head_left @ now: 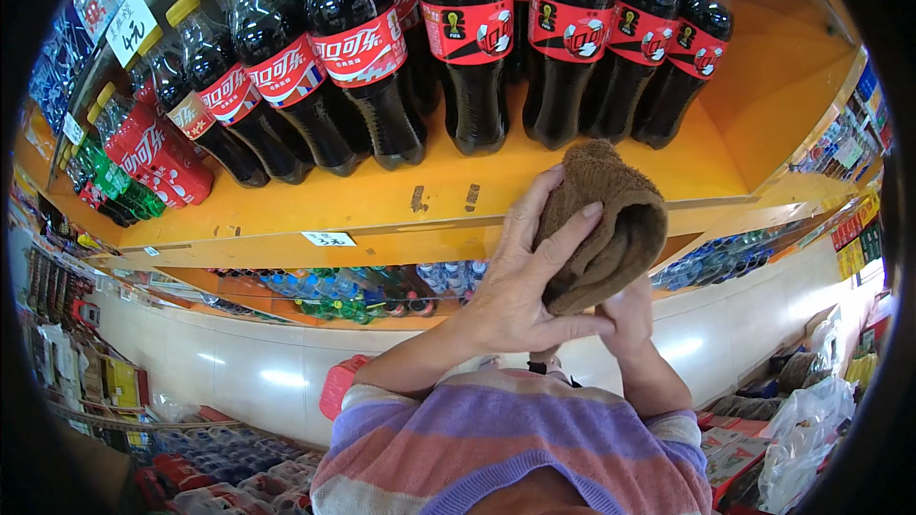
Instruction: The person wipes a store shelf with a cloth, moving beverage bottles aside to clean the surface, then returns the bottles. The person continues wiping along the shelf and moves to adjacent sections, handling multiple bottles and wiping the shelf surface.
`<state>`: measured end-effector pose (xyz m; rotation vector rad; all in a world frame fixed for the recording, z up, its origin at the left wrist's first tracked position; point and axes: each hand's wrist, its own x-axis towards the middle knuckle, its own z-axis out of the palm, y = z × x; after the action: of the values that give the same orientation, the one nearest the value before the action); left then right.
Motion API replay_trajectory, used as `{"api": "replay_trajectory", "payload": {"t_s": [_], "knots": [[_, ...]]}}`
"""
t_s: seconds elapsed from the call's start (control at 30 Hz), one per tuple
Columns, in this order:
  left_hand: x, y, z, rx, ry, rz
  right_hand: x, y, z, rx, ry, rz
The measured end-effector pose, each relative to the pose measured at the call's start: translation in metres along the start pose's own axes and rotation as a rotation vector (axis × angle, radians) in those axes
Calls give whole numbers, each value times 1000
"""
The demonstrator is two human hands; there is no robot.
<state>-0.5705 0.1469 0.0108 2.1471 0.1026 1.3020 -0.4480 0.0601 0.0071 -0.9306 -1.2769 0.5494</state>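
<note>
A folded brown terry cloth [587, 229] is in front of me, just off the front edge of the orange shelf [358, 204]. My left hand [519, 279] grips it from the left, with fingers spread over its near face and the thumb below. Under the cloth's lower right side, my right hand [630, 318] also holds it; most of those fingers are hidden behind the fabric. Beyond the cloth, Coca-Cola bottles [469, 50] with dark cola and red labels stand upright along the shelf. The cloth's top overlaps the foot of one bottle [562, 86] in view; contact cannot be judged.
A handwritten price tag [329, 239] sits on the shelf's front edge. Lower shelves hold more bottles [343, 293]. A red plastic object [340, 383] is by my left elbow. Wrapped drink packs [236, 458] lie behind left, boxes and plastic bags [809, 422] behind right.
</note>
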Motion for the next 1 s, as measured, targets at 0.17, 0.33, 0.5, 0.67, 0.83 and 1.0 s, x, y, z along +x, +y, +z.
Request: {"api": "replay_trajectory", "payload": {"t_s": [0.17, 0.33, 0.5, 0.67, 0.83, 1.0], "knots": [[-2, 0, -5, 74, 107, 57, 6, -6, -14, -139, -77, -65], [16, 8, -16, 337, 187, 155, 37, -4, -55, -314, 398, -225], [46, 23, 9, 622, 74, 191, 54, 55, -88, -545, 495, -232], [50, 12, 30, 941, -91, 35, 66, 64, -84, -1204, 436, -665], [40, 32, -10, 1165, -179, -168, 66, 67, -84, -1278, 515, -689], [14, 65, -60, 1111, 123, -282, 66, 68, -88, -1274, 534, -721]]}}
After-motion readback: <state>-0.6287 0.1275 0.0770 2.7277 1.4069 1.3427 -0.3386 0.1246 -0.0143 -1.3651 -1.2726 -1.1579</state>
